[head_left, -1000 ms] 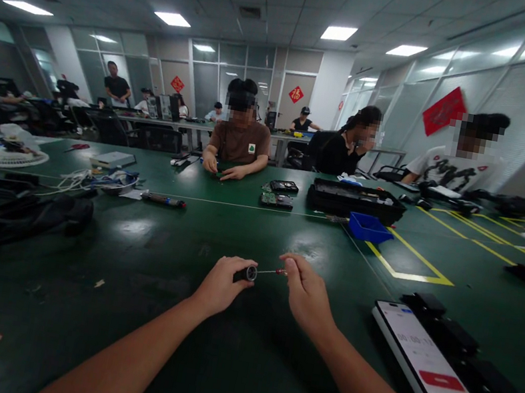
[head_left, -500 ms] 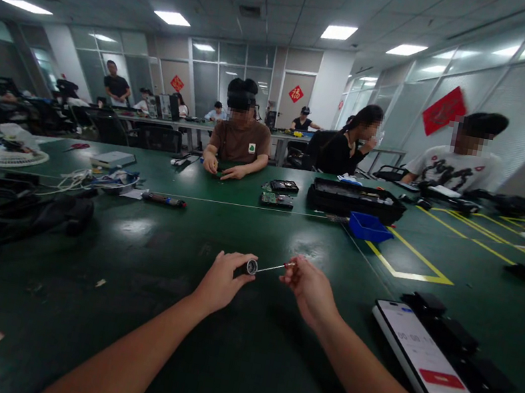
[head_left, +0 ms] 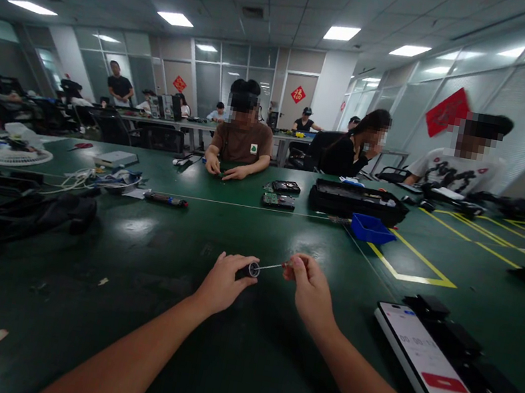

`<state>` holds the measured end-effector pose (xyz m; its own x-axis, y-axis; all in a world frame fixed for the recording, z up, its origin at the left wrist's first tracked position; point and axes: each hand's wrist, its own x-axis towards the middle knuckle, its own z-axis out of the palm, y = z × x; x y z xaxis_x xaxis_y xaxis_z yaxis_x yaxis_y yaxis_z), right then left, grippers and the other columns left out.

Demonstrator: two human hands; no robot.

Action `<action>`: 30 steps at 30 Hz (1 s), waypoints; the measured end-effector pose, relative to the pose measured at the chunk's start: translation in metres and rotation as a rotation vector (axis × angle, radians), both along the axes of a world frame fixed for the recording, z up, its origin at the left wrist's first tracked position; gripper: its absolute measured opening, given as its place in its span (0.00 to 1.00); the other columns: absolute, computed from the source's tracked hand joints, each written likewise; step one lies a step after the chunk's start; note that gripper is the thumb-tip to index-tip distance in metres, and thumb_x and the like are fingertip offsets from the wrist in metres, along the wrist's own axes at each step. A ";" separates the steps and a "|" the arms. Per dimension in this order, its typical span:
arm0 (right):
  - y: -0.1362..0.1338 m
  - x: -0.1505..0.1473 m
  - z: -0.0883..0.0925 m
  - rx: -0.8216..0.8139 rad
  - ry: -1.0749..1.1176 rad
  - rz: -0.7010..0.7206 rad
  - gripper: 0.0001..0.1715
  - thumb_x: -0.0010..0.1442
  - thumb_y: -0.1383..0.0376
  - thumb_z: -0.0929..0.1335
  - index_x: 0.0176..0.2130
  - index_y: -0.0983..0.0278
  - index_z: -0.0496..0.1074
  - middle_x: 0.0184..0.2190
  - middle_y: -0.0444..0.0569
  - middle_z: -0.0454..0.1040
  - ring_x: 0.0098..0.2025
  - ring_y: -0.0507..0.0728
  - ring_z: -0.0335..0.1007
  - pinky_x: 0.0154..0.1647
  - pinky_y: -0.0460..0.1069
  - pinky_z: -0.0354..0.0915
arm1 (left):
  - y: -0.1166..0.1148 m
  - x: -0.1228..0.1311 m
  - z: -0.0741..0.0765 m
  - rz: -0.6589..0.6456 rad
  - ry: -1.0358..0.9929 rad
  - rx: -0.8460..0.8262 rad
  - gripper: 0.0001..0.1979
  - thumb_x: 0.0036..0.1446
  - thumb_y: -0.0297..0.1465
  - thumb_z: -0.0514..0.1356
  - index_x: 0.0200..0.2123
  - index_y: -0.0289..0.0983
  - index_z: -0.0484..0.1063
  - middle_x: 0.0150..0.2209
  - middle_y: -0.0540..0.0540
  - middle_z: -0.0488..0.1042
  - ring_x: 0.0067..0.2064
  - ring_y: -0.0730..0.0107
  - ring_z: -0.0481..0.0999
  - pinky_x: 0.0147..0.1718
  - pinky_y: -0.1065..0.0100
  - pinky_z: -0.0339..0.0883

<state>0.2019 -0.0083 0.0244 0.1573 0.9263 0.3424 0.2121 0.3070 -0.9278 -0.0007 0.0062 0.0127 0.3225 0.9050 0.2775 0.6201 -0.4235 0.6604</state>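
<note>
My left hand (head_left: 222,281) pinches a small black cylindrical part (head_left: 251,268) with a round metal end, held just above the green table (head_left: 222,365). My right hand (head_left: 309,291) grips a thin screwdriver (head_left: 271,266) by its small reddish handle. The metal shaft runs left and its tip meets the part's end. Both hands are closed and sit close together at the table's middle.
A phone (head_left: 431,363) with a lit screen lies at the right on black blocks. A blue bin (head_left: 369,229), a black tray (head_left: 357,202), circuit boards (head_left: 278,200), cables and a dark bag (head_left: 25,216) lie around. Several people sit across the table.
Both hands have lifted slightly and the part's metal end now faces more toward the screwdriver. The camera has shifted a little to the left.
</note>
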 end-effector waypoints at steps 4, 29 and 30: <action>-0.005 0.003 0.010 -0.063 -0.131 0.003 0.24 0.61 0.46 0.66 0.32 0.63 0.73 0.20 0.45 0.71 0.23 0.55 0.67 0.25 0.49 0.62 | 0.000 -0.001 0.001 0.008 -0.007 -0.010 0.19 0.59 0.29 0.63 0.53 0.45 0.73 0.53 0.45 0.75 0.56 0.57 0.71 0.65 0.41 0.44; -0.006 0.001 0.001 -0.047 -0.165 0.037 0.18 0.66 0.53 0.62 0.46 0.59 0.72 0.35 0.48 0.77 0.35 0.59 0.72 0.34 0.53 0.65 | 0.003 -0.002 -0.006 0.025 -0.031 -0.027 0.20 0.58 0.28 0.63 0.54 0.47 0.73 0.54 0.47 0.75 0.57 0.57 0.70 0.65 0.40 0.42; -0.005 0.001 0.000 -0.044 -0.119 0.031 0.17 0.65 0.54 0.63 0.47 0.60 0.72 0.35 0.48 0.77 0.35 0.59 0.72 0.35 0.53 0.66 | 0.003 -0.002 -0.005 0.026 -0.032 -0.029 0.20 0.58 0.28 0.63 0.54 0.46 0.73 0.53 0.47 0.75 0.57 0.57 0.70 0.65 0.40 0.44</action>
